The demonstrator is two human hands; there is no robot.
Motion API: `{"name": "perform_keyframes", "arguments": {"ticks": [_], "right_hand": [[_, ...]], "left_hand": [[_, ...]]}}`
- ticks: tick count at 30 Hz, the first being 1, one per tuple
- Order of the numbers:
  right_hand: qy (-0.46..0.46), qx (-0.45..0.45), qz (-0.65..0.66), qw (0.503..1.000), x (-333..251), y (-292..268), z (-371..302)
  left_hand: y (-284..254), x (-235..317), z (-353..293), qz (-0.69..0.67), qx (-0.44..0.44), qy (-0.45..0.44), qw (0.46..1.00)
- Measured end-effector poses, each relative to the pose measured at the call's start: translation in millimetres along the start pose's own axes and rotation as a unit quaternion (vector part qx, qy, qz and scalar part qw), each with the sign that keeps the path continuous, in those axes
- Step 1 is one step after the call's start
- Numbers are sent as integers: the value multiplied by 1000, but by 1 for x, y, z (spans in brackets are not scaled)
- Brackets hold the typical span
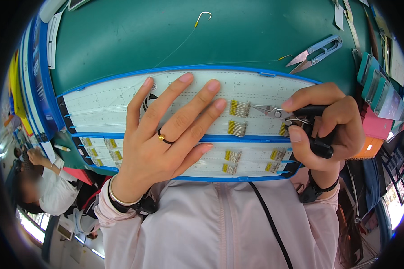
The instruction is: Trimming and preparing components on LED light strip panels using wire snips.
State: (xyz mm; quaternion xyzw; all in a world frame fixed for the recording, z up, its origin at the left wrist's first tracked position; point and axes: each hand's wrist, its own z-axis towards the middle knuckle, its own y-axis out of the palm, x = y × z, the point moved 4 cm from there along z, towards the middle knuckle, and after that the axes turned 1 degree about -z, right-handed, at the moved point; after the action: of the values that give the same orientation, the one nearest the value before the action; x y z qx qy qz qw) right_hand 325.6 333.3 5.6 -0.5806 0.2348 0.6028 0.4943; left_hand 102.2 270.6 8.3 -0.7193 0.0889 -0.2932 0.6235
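Observation:
An open blue-edged case (265,85) with white ruled panels lies in front of me. My left hand (166,127) rests on it with fingers spread, holding nothing. In my right hand (339,119) is a pair of needle-nose pliers (274,112) with black handles. The pliers' tips are at a row of fishing hooks (240,109) with yellow-wrapped shanks; whether they grip one I cannot tell. A second row of hooks (237,128) sits just below, and several more rows line the nearer panel. Part of the case is hidden under my left hand.
A loose hook (204,17) on thin line lies on the green tabletop (134,36). Thread snips (318,53) rest beyond the case at right, beside another small hook (285,57). Teal holders (376,80) stand at far right. A person (54,190) sits at left.

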Motion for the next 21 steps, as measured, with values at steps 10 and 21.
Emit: {"name": "perform_keyframes", "arguments": {"ticks": [10, 21], "right_hand": [[-26, -35, -31, 999, -2, 2, 2], [-56, -11, -62, 996, -3, 0, -2]], "left_hand": [[-2, 1, 1, -17, 19, -24, 999], [2, 0, -1, 0, -1, -3, 1000]]}}
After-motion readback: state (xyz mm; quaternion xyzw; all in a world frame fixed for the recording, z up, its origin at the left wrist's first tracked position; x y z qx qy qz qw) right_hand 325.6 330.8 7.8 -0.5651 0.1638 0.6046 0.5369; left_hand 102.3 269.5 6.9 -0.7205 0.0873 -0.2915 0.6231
